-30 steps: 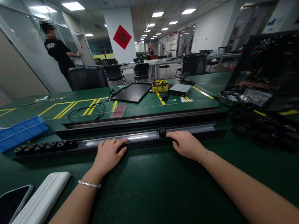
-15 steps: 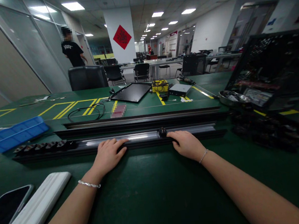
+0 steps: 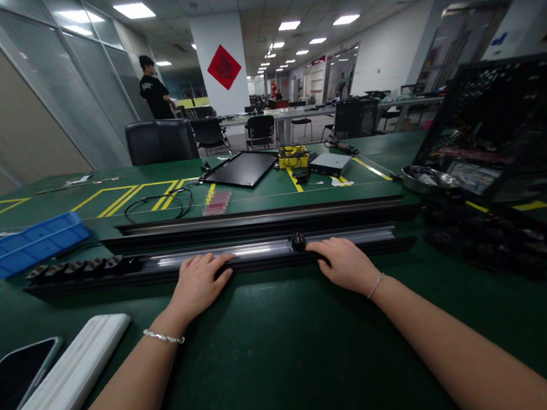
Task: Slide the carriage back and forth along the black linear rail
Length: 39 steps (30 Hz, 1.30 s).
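Note:
A long black track rail [image 3: 256, 266] with a shiny silver channel lies across the table before me. My left hand [image 3: 198, 283] lies over its near edge, fingers on the channel and thumb at the front side. Further right, my right hand [image 3: 345, 263] curls over the same edge, thumb low at the front. Its index fingertip is right beside a small round black piece [image 3: 298, 241] sitting in the channel; whether they touch is hard to tell. Several black block-like modules [image 3: 77, 268] sit in a row at the rail's left end.
A second black rail [image 3: 260, 223] lies just behind. To the left are a blue plastic bin [image 3: 31, 245], a phone [image 3: 12, 384] and a white power strip [image 3: 63, 390]. Dark parts [image 3: 500, 239] and a metal bowl [image 3: 429, 179] lie right. A person [image 3: 155, 91] stands far back.
Both hands and the rail have stayed practically in place. The person in the background has moved a little to the right.

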### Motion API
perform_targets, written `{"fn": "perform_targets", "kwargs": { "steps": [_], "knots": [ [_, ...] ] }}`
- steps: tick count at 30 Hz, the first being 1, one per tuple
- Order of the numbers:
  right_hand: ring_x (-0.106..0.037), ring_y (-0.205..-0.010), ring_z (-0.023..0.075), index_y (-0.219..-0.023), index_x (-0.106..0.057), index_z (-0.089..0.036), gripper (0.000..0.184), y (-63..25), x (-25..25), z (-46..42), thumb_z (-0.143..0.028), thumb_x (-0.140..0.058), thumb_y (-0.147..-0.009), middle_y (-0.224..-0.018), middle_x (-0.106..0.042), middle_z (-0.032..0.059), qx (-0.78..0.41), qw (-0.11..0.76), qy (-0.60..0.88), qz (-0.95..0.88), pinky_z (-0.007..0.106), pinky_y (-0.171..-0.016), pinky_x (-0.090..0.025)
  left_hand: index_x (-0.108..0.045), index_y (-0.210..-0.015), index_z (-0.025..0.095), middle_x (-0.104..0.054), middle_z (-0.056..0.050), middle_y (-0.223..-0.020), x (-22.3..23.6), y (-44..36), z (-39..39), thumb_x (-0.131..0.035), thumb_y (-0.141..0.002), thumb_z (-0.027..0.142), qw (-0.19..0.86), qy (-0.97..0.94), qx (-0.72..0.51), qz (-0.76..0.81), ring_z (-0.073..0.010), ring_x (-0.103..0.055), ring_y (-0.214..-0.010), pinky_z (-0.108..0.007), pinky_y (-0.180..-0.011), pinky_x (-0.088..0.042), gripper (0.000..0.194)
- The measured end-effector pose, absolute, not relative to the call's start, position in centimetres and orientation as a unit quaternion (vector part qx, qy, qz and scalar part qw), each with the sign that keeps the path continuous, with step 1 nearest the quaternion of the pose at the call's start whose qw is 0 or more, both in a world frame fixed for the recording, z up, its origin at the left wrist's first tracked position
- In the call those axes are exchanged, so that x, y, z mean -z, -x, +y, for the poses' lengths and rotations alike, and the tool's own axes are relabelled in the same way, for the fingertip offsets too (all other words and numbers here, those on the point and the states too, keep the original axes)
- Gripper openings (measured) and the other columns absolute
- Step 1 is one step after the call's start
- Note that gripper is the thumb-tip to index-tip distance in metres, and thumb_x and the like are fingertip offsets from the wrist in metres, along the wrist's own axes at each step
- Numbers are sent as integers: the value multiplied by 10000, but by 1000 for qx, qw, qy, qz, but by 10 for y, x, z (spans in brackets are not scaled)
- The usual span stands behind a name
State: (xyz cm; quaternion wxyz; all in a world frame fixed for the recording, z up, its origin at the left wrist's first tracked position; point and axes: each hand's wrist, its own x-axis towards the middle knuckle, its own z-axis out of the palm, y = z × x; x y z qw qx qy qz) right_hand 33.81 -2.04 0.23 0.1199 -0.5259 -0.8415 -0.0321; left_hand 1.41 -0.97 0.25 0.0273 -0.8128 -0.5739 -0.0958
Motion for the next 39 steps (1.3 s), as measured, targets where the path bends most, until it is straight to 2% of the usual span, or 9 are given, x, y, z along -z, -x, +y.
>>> {"fn": "perform_targets", "kwargs": {
  "steps": [17,26,39],
  "knots": [
    [-574,-880,174,-1087,-579,-199,330,-341,-2,-17,-145,-438,-794,-986,-656,49,14,151,521,-840,304,-853,-390,-520,-1230,343,-602,-33,-915,-2,-13,-8,-371,-876,454,26,812,88,-577,-225,-539,-928,-382,-851,-334,400],
    [-568,-878,176,-1097,-575,-219,324,-343,-5,-19,-167,-456,-800,-975,-656,46,36,120,535,-835,316,-858,-372,-525,-1224,342,-607,-32,-924,-1,-13,-9,-374,-874,451,29,811,94,-576,-221,-537,-929,-382,-863,-331,396],
    [-571,-888,178,-1101,-578,-221,328,-345,-5,-19,-176,-452,-802,-975,-657,46,35,120,540,-832,307,-848,-377,-532,-1216,345,-612,-30,-928,-2,-14,-9,-382,-869,450,19,809,94,-580,-221,-539,-933,-384,-865,-330,392]
  ]
}}
